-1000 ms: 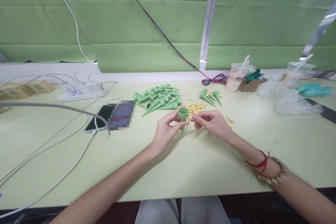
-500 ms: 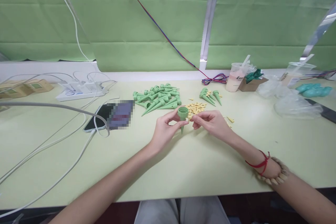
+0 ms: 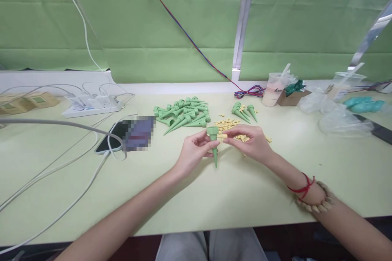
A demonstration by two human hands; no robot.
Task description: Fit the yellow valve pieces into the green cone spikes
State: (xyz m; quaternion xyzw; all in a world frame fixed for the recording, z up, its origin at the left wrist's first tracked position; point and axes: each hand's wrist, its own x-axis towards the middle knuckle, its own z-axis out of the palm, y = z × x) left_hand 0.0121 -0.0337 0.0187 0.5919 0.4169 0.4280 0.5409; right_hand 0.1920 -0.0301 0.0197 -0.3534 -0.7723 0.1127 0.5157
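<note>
My left hand [image 3: 196, 149] is closed around a green plastic watering spike [image 3: 212, 131], which stands upright with its tip pointing down above the table. Between the thumb and fingers of my right hand [image 3: 249, 142] is a small yellow plastic valve [image 3: 222, 136], its end against the side of the spike just under the cap. Whether the valve sits inside a hole there, I cannot tell. Behind my hands lies a pile of yellow valves [image 3: 228, 123], partly covered by my right hand. A heap of green spikes [image 3: 186, 115] lies to the left of it.
Several spikes with yellow valves [image 3: 240, 113] lie at the back right. Further right are a drink cup [image 3: 272, 91], a cardboard box [image 3: 292, 98] and plastic bags [image 3: 337, 120]. On the left are a phone [image 3: 113, 138], white cables and a power strip [image 3: 92, 108].
The spike has tilted from showing its open cap to standing upright, side on. My right hand now holds a yellow valve against the spike's side.
</note>
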